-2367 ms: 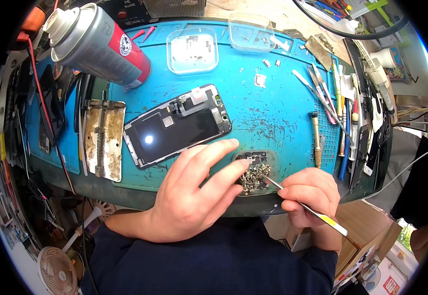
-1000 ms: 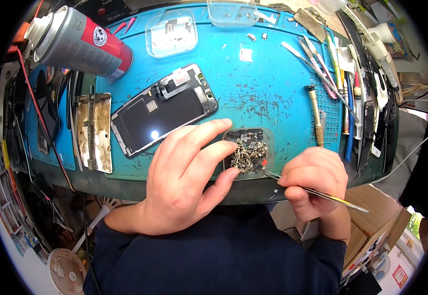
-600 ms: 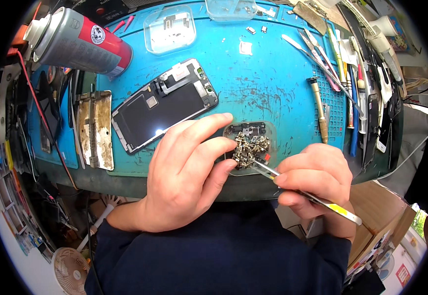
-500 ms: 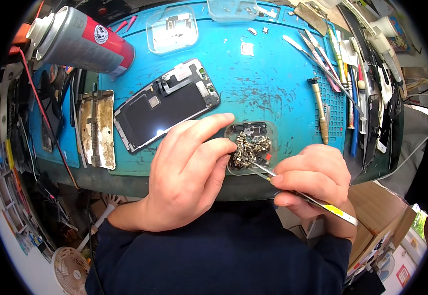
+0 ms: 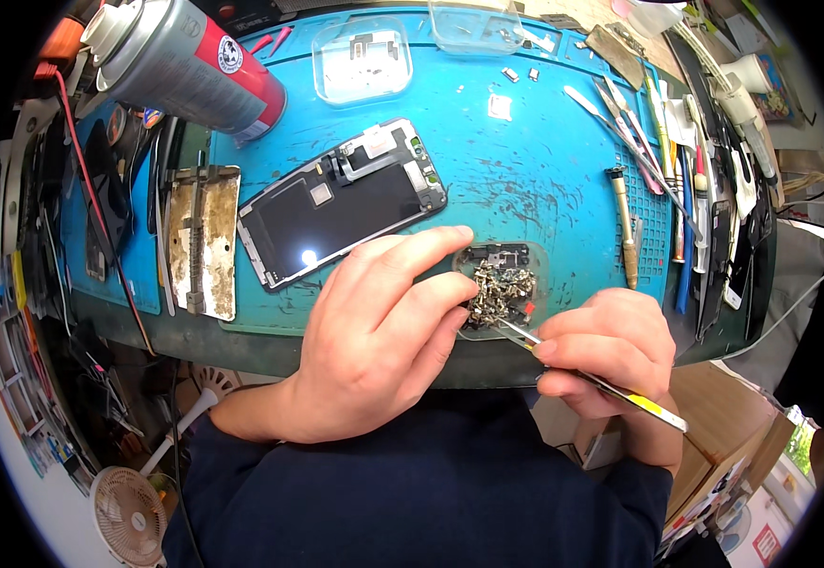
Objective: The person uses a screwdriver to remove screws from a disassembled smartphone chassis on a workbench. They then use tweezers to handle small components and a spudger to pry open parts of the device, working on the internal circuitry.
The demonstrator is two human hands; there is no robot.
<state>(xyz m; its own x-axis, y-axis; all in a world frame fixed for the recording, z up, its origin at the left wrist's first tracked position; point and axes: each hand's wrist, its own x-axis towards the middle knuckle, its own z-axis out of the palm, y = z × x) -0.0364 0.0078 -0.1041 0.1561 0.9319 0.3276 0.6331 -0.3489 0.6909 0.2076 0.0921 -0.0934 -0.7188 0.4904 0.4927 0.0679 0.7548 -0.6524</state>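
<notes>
My right hand (image 5: 611,350) grips metal tweezers (image 5: 601,383) with a yellow patch on the handle. Their tips reach into a heap of tiny screws and metal bits (image 5: 501,292) in a small clear dish (image 5: 542,270) at the mat's near edge. Dark phone parts lie at the back of that dish. My left hand (image 5: 379,336) rests at the dish's left side, fingers spread and fingertips at its rim; whether they press on it I cannot tell. Left of the dish lies an opened phone screen assembly (image 5: 355,218), tilted, with metal brackets and a flex cable.
A grey and red spray can (image 5: 194,71) stands at the far left. Nearby are a worn metal holder (image 5: 203,241) and a clear tray of small parts (image 5: 363,62). Tweezers, a screwdriver (image 5: 624,227) and brushes line the right of the blue mat (image 5: 525,180).
The view has shifted, so the bench things sit farther right in the picture. Both hands keep nearly the same pose, the tweezers' tips still in the screw heap.
</notes>
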